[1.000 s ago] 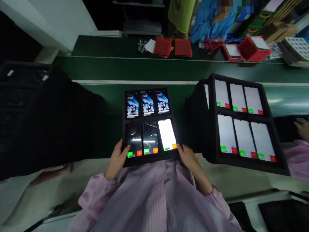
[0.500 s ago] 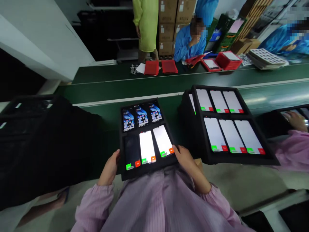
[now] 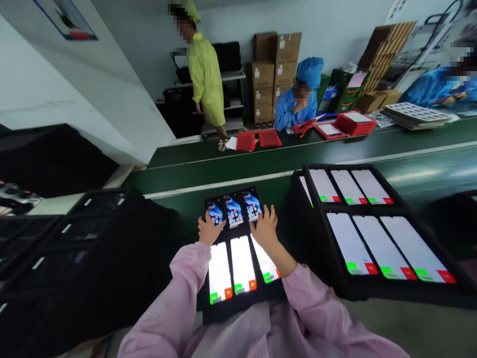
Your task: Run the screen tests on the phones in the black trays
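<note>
A black foam tray (image 3: 244, 304) lies before me, holding phones in two rows. Its far row shows lit home screens; its near row shows white screens with green and red boxes. Over the far left phone (image 3: 215, 213), my left hand (image 3: 209, 229) rests with thumb and fingers apart. My right hand (image 3: 265, 229) has spread fingers at the far right phone (image 3: 252, 203), thumb on its lower part. Between the hands is the far middle phone (image 3: 233, 211). My right forearm partly covers the near right phone (image 3: 266, 263).
A stack of black trays (image 3: 335, 271) with white-screened phones stands to my right. More dark trays (image 3: 89, 243) are on the left. Across the green bench (image 3: 186, 173) lie red trays (image 3: 246, 141); a person in blue (image 3: 294, 102) sits there, and one in yellow (image 3: 206, 74) stands behind.
Both hands have moved from the tray's near sides to the far row of phones. The near left phone's dark screen has turned white. My view has tilted up.
</note>
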`<state>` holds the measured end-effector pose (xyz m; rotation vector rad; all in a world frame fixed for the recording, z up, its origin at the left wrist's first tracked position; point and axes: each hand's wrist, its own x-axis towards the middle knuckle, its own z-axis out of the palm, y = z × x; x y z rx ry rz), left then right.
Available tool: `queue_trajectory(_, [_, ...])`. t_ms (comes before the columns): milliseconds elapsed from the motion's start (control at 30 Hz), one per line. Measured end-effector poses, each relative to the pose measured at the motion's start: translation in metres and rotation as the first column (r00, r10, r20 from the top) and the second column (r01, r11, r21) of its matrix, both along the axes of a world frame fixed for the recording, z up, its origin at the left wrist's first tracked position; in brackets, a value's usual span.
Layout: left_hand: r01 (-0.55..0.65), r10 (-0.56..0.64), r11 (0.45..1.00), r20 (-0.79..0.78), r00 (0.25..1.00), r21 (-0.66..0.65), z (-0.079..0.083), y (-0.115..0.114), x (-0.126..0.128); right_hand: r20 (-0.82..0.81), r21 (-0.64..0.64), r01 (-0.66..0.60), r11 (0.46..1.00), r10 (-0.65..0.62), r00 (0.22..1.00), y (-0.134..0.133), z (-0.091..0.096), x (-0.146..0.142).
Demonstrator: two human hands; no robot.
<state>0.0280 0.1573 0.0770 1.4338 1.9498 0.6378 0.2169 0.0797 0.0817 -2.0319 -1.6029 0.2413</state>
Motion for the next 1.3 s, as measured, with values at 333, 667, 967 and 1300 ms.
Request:
queue_trajectory(333, [0.005,0.048,0.991,0.402,0.915,-0.130,-0.037,-0.002,-0.052,0.048,0.178,-0.422,0.889,0.421,0.906,0.009,-0.013,0.027])
queue_trajectory(667, [-0.088,0.155,0.985,0.527,0.835,-0.151,-0.054,-0.023,-0.060,0.100,0.088,-0.468,0.879,0.460,0.882,0.032,-0.017,0.009])
queue_trajectory(967, [-0.113,0.167,0.982,0.422,0.891,-0.151,-0.053,-0.002,-0.052,0.004,0.170,-0.307,0.936,0.311,0.951,0.026,-0.020,0.022])
queue_trajectory(1300, [-0.137,0.179,0.981,0.388,0.904,-0.135,-0.029,0.004,-0.038,-0.030,0.210,-0.197,0.958,0.208,0.978,0.014,-0.030,0.043])
